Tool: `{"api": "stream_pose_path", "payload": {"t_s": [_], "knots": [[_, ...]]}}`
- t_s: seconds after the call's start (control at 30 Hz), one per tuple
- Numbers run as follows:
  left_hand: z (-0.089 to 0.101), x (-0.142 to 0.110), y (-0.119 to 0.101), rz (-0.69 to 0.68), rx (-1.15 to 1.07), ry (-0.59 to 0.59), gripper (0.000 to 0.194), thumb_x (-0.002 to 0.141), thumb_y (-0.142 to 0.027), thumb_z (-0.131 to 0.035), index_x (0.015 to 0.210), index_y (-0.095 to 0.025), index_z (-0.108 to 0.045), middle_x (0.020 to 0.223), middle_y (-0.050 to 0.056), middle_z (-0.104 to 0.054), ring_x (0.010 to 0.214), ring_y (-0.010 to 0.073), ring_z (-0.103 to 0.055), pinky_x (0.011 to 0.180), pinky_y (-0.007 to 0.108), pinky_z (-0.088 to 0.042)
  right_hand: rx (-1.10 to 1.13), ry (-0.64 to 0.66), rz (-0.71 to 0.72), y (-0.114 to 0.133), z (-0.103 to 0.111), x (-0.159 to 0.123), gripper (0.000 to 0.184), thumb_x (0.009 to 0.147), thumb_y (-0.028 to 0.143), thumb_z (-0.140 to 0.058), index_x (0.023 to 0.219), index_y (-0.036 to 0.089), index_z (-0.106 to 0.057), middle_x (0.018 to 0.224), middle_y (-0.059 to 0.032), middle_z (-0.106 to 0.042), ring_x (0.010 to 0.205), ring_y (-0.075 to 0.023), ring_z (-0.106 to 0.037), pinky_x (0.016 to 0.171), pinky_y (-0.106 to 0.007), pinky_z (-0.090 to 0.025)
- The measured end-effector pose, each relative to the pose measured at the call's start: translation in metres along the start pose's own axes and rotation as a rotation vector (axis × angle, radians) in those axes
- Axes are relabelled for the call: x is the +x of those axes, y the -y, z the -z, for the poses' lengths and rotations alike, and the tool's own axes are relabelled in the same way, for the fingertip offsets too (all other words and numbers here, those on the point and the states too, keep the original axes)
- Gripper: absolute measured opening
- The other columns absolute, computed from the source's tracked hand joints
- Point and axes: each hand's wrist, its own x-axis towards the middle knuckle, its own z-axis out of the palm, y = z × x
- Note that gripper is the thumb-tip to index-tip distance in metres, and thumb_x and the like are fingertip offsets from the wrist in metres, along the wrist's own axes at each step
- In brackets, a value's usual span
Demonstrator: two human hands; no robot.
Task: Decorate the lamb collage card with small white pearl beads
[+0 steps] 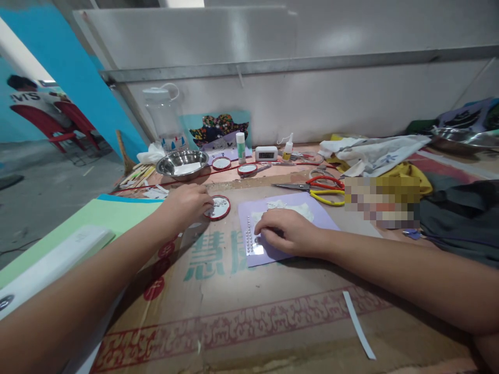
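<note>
A purple sheet [268,256] lies on the cardboard, bearing white patches, a column of small shiny beads [249,234] and a clear strip. Over its middle rests my right hand [288,231], fingers curled and closed, thumb and fingertips near the beads. Whatever sits between those fingertips is too small to make out. My left hand [187,205] reaches to a red-rimmed lid [228,209] with small shiny pieces in it. Its fingers are bunched together at the lid's left side, and their tips are partly hidden.
Beyond the sheet lie scissors [325,183] with red and yellow handles. Along the back stand a steel bowl [166,167], a clear jug [161,114], a glue stick [240,148], a digital clock [266,154] and a small bottle [288,148]. Cloths [374,154] are heaped right; a white paper strip [357,324] lies in front.
</note>
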Motion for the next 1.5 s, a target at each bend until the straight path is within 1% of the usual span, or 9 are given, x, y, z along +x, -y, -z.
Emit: {"api": "stream_pose_path", "payload": {"t_s": [0.1,0.3,0.5,0.63,0.73,0.93,1.2,1.37,1.5], "knots": [[-0.001,0.001,0.000,-0.028,0.079,0.059,0.028,0.091,-0.022,-0.050,0.080,-0.020,-0.076,0.084,0.009,-0.070,0.082,0.0229,-0.063,0.075,0.035,-0.046,0.004,0.005,-0.005,0.000,0.000,0.000,0.023,0.087,0.015,-0.048,0.093,0.015,-0.070,0.088,-0.0073,-0.074,0.080,-0.0185,-0.066,0.073,-0.031,-0.050],[-0.004,0.004,0.001,-0.020,0.115,0.083,0.028,0.090,-0.022,-0.048,0.080,-0.017,-0.073,0.082,0.010,-0.070,0.081,0.0235,-0.063,0.071,0.034,-0.044,0.003,0.007,-0.004,0.000,0.000,0.001,0.023,0.087,0.015,-0.048,0.093,0.014,-0.071,0.088,-0.0077,-0.074,0.080,-0.0187,-0.066,0.073,-0.031,-0.050],[-0.001,0.003,0.001,0.003,0.111,0.086,0.025,0.087,-0.021,-0.050,0.080,-0.017,-0.074,0.081,0.010,-0.070,0.080,0.0228,-0.064,0.069,0.033,-0.043,0.005,0.008,-0.002,-0.001,-0.001,0.000,0.023,0.087,0.015,-0.049,0.094,0.015,-0.070,0.089,-0.0071,-0.074,0.081,-0.0186,-0.066,0.074,-0.031,-0.050],[0.005,0.000,0.001,-0.012,0.026,0.078,0.023,0.086,-0.021,-0.054,0.086,-0.021,-0.076,0.086,0.007,-0.072,0.083,0.0215,-0.065,0.074,0.031,-0.045,0.005,0.004,0.002,-0.001,-0.001,0.000,0.022,0.088,0.015,-0.048,0.093,0.016,-0.070,0.088,-0.0067,-0.074,0.080,-0.0182,-0.066,0.074,-0.030,-0.050],[0.006,0.000,0.000,0.005,-0.021,0.076,0.022,0.088,-0.025,-0.056,0.087,-0.021,-0.077,0.089,0.007,-0.072,0.084,0.0212,-0.065,0.075,0.031,-0.045,0.003,0.000,0.010,-0.001,0.000,0.000,0.023,0.088,0.015,-0.048,0.093,0.015,-0.070,0.088,-0.0072,-0.074,0.080,-0.0184,-0.066,0.073,-0.030,-0.050],[0.002,0.001,-0.001,0.007,0.022,0.108,0.027,0.094,-0.025,-0.050,0.094,-0.019,-0.077,0.095,0.009,-0.073,0.090,0.0241,-0.066,0.078,0.034,-0.045,0.004,-0.006,0.023,-0.002,-0.001,0.000,0.023,0.087,0.014,-0.048,0.093,0.014,-0.071,0.088,-0.0073,-0.074,0.080,-0.0184,-0.066,0.073,-0.030,-0.050],[0.006,0.004,-0.004,0.017,0.077,0.165,0.029,0.094,-0.026,-0.048,0.089,-0.017,-0.075,0.091,0.010,-0.073,0.089,0.0246,-0.066,0.078,0.034,-0.046,0.005,-0.003,0.023,-0.002,-0.001,0.000,0.023,0.088,0.014,-0.049,0.094,0.015,-0.071,0.088,-0.0071,-0.074,0.080,-0.0183,-0.066,0.074,-0.030,-0.050],[0.007,0.005,-0.004,0.017,0.058,0.171,0.027,0.091,-0.023,-0.048,0.088,-0.017,-0.075,0.090,0.010,-0.073,0.089,0.0250,-0.065,0.077,0.035,-0.045,0.010,-0.002,0.024,-0.002,0.000,0.000,0.023,0.087,0.014,-0.048,0.093,0.014,-0.071,0.088,-0.0074,-0.074,0.080,-0.0184,-0.066,0.073,-0.030,-0.050],[0.005,0.005,-0.004,0.023,0.098,0.188,0.027,0.090,-0.023,-0.046,0.087,-0.016,-0.073,0.091,0.011,-0.072,0.089,0.0263,-0.064,0.077,0.036,-0.044,0.005,-0.009,0.042,-0.002,-0.001,-0.001,0.023,0.087,0.014,-0.049,0.092,0.014,-0.071,0.087,-0.0077,-0.074,0.079,-0.0184,-0.066,0.072,-0.030,-0.050]]}}
